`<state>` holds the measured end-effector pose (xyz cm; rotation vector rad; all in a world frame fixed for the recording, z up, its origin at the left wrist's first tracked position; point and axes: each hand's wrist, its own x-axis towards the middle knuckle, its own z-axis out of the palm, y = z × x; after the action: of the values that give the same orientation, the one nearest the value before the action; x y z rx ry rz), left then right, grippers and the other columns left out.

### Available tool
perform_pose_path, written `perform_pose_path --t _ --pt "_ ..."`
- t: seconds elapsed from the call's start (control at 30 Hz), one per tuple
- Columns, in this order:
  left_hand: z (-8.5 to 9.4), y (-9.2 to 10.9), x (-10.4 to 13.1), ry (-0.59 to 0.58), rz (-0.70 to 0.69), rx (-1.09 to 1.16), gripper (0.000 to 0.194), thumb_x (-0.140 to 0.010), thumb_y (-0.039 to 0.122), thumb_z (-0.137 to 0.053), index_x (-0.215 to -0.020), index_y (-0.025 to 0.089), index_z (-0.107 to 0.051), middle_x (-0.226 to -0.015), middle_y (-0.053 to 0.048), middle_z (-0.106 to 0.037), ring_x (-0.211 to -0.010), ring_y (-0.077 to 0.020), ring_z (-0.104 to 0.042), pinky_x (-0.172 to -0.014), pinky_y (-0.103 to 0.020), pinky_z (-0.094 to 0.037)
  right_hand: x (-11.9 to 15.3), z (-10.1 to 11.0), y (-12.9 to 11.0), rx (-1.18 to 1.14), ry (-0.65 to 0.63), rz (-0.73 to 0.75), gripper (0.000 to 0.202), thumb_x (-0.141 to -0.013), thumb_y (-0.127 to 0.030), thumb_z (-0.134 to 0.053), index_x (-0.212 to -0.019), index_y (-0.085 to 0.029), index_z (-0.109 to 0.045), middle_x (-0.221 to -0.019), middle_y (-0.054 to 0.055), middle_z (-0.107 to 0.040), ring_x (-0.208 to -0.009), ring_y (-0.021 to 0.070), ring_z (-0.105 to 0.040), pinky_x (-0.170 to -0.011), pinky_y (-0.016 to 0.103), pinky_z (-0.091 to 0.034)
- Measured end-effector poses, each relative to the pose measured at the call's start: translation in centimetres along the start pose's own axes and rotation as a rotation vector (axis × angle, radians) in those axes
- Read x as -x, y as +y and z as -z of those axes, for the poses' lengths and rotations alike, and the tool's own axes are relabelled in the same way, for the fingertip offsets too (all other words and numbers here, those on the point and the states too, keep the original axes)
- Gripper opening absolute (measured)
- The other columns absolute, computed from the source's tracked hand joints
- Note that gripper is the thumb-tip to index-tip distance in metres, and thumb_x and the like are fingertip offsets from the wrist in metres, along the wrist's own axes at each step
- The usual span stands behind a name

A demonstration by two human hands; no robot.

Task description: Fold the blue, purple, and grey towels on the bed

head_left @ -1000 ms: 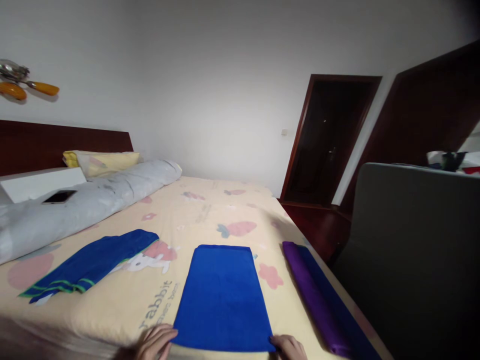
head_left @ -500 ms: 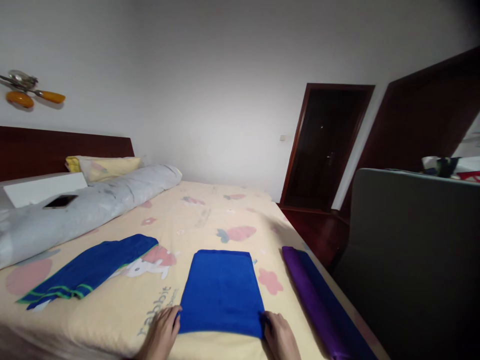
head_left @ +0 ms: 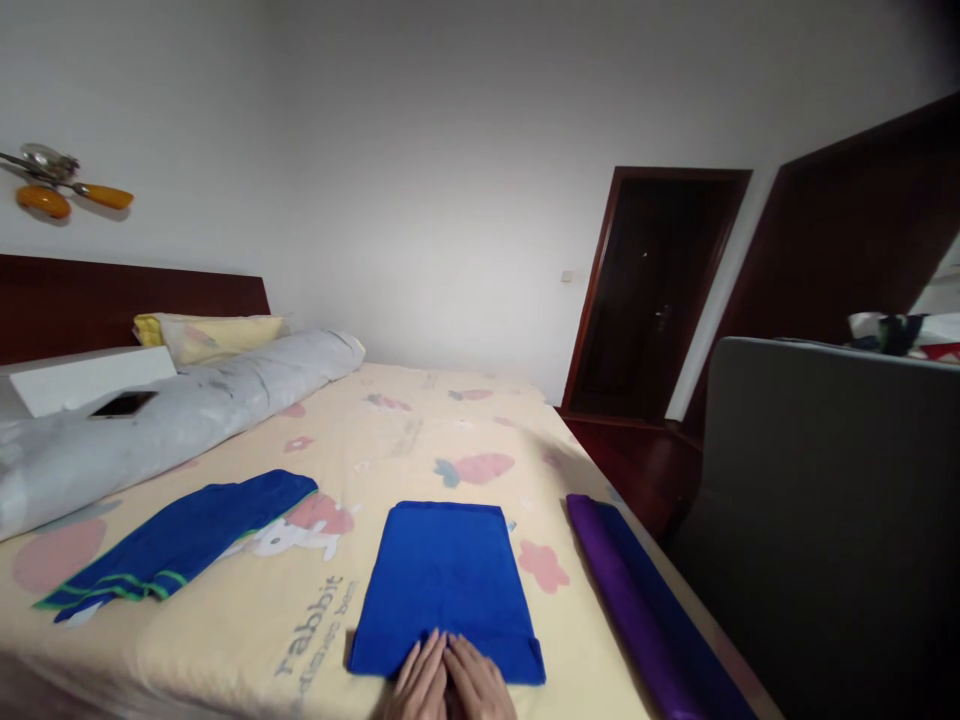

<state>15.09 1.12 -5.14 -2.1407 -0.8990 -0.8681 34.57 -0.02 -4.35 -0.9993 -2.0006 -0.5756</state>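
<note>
A folded blue cloth (head_left: 450, 570) lies flat on the bed in front of me, roughly square, with its near right corner slightly raised. Both hands rest side by side on the middle of its near edge. My left hand (head_left: 421, 680) has its fingers stretched out flat on the fabric. Beside it, almost touching, my right hand (head_left: 477, 680) lies with fingers extended the same way. Neither hand grips the cloth. To the left is a second blue cloth with green trim (head_left: 202, 530), lying loosely. On the right lies a long purple and dark blue folded cloth (head_left: 630, 600).
The bed (head_left: 420, 420) has a cream sheet with strawberry and rabbit prints. A long grey bolster (head_left: 247, 395) carries a phone (head_left: 124, 404) at the left, near a white box (head_left: 90, 380). A dark grey panel (head_left: 817, 500) stands beyond the bed's right edge.
My hands have let go of the blue cloth's two near corners and come together at the middle of its near edge. They now lie flat there.
</note>
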Motion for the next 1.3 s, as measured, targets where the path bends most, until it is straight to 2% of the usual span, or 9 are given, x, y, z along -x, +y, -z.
perform_pose_path --t 0.07,0.17,0.33,0.5,0.67,0.77,0.87,1.1,1.3 --pt "-0.9 1.2 0.1 -0.002 -0.04 -0.07 0.048 -0.079 0.013 -0.044 -0.122 0.017 -0.064 -0.119 -0.005 -0.071 -0.112 -0.0154 -0.063 -0.092 -0.025 -0.052 -0.3 -1.0 -1.2 0.022 -0.003 0.006 0.037 -0.093 -0.027 -0.04 -0.123 -0.028 -0.061 -0.111 0.0 -0.074 -0.097 0.0167 -0.071 -0.075 0.023 -0.056" --pt "-0.6 1.0 0.8 -0.072 -0.021 -0.118 0.05 -0.081 0.021 -0.047 -0.129 0.018 -0.06 -0.126 -0.005 -0.067 -0.114 -0.0166 -0.062 -0.085 -0.027 -0.054 0.1 -1.2 -0.8 0.064 0.028 0.018 0.037 -0.092 -0.035 -0.044 -0.123 -0.028 -0.062 -0.109 -0.001 -0.074 -0.094 0.0173 -0.072 -0.076 0.024 -0.057" --pt "2.0 -2.8 2.8 -0.212 0.144 -0.062 0.062 -0.087 0.035 -0.049 -0.147 0.027 -0.037 -0.138 -0.004 -0.058 -0.118 -0.0192 -0.059 -0.088 -0.032 -0.049 2.0 1.8 2.7 0.207 -0.117 0.06 0.042 -0.089 -0.041 -0.051 -0.125 -0.022 -0.062 -0.121 0.003 -0.068 -0.103 0.0202 -0.069 -0.08 0.027 -0.058" --pt "4.6 -6.2 4.2 -0.358 0.243 0.012 0.062 -0.092 0.038 -0.048 -0.15 0.037 -0.025 -0.143 0.001 -0.053 -0.124 -0.0184 -0.055 -0.094 -0.031 -0.044 4.1 4.7 6.0 0.221 -0.27 -0.056 0.043 -0.089 -0.042 -0.055 -0.129 -0.026 -0.059 -0.127 0.002 -0.064 -0.108 0.0209 -0.066 -0.079 0.026 -0.058" --pt "6.7 -8.1 4.1 -0.352 0.178 -0.002 0.054 -0.092 0.031 -0.048 -0.145 0.037 -0.038 -0.143 0.002 -0.052 -0.125 -0.0166 -0.055 -0.094 -0.029 -0.043 5.5 5.6 7.8 0.107 -0.32 -0.121 0.045 -0.089 -0.032 -0.055 -0.133 -0.028 -0.055 -0.128 0.003 -0.063 -0.112 0.0207 -0.064 -0.083 0.026 -0.057" --pt "7.5 -8.9 3.8 -0.296 0.116 0.009 0.042 -0.091 0.029 -0.052 -0.132 0.036 -0.055 -0.136 0.001 -0.06 -0.119 -0.017 -0.06 -0.092 -0.028 -0.046 5.4 5.9 8.4 0.077 -0.353 -0.111 0.045 -0.088 -0.028 -0.054 -0.133 -0.027 -0.056 -0.129 0.003 -0.063 -0.114 0.0212 -0.062 -0.083 0.026 -0.056" --pt "7.5 -9.6 3.8 -0.27 0.082 0.061 0.035 -0.088 0.024 -0.055 -0.121 0.033 -0.064 -0.12 0.002 -0.071 -0.107 -0.0157 -0.066 -0.088 -0.026 -0.049 4.8 6.0 8.8 0.067 -0.392 -0.114 0.043 -0.086 -0.025 -0.055 -0.129 -0.027 -0.059 -0.128 0.002 -0.064 -0.116 0.022 -0.062 -0.084 0.028 -0.054" --pt "6.7 -10.0 3.5 -0.246 0.126 0.156 0.047 -0.076 0.009 -0.053 -0.116 0.031 -0.065 -0.11 0.003 -0.074 -0.101 -0.0154 -0.067 -0.088 -0.025 -0.052 3.4 6.0 9.5 0.101 -0.378 -0.001 0.04 -0.079 -0.018 -0.058 -0.119 -0.026 -0.063 -0.12 0.002 -0.07 -0.108 0.0216 -0.067 -0.081 0.03 -0.051" --pt "7.5 -9.3 1.1 -0.32 0.062 0.211 0.055 -0.072 0.005 -0.052 -0.12 0.031 -0.06 -0.113 0.005 -0.072 -0.103 -0.0159 -0.067 -0.092 -0.029 -0.049 2.7 6.0 8.9 0.058 -0.288 -0.109 0.036 -0.077 -0.014 -0.058 -0.111 -0.025 -0.063 -0.108 0.004 -0.072 -0.096 0.0191 -0.069 -0.082 0.031 -0.049"
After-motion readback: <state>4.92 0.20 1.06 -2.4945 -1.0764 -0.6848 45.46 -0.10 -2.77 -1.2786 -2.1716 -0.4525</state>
